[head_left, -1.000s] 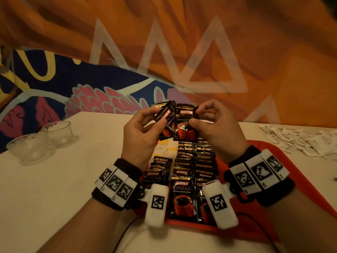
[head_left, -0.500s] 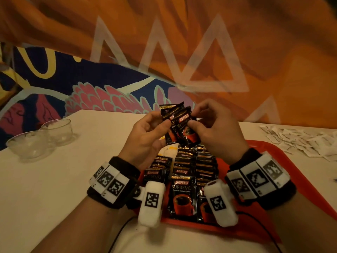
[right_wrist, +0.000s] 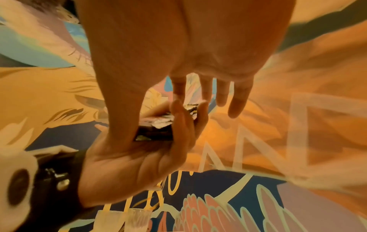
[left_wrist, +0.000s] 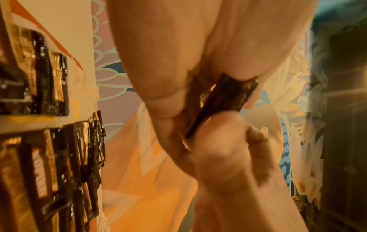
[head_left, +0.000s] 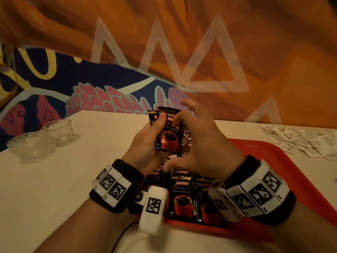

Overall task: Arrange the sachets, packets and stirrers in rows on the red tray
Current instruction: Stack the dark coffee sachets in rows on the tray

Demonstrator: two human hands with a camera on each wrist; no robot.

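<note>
Counter (head_left: 54,179), pale, spreading under and to both sides of the hands. Red tray (head_left: 264,156) beneath both wrists, its bare floor out beyond the right hand. Rows of dark coffee packets (head_left: 182,196) on the tray, below the hands, overlapping front to back. Heap of white sachets (head_left: 300,141) on the counter, well right of the right hand. Two clear cups (head_left: 45,137) well left of the left hand. Left hand (head_left: 145,141): clasps a small stack of coffee packets (head_left: 168,136) upright, thumb across its face. Right hand (head_left: 200,141): thumb pressed to the stack's top, other fingers spread loose behind it.
</note>
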